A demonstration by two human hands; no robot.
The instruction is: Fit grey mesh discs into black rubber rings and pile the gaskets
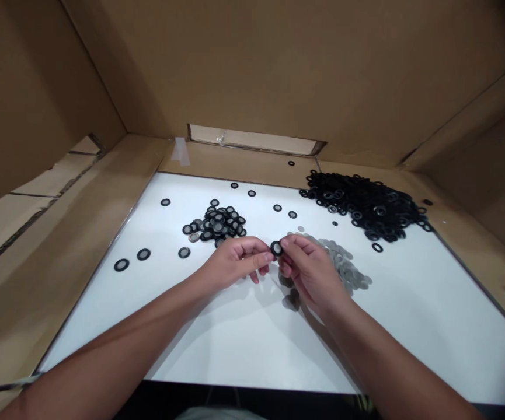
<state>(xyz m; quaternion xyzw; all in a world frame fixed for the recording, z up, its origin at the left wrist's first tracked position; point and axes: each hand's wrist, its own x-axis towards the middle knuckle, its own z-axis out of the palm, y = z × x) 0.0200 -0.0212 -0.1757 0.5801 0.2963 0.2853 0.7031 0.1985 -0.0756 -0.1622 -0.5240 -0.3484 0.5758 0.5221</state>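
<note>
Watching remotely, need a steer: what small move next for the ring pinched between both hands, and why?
Probably set the grey-centred black ring onto the heap of matching rings beyond the left hand: its centre already looks filled, like theirs.

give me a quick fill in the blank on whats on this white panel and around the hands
The left hand and the right hand pinch a black ring between them, and the pile of grey discs lies nearer the ____ hand.
The small pile of black rings lies nearer the ____ hand.
The biggest heap on the white panel is ____ in colour.
The walls around the panel are made of ____.

Missing words: right; left; black; cardboard
</note>
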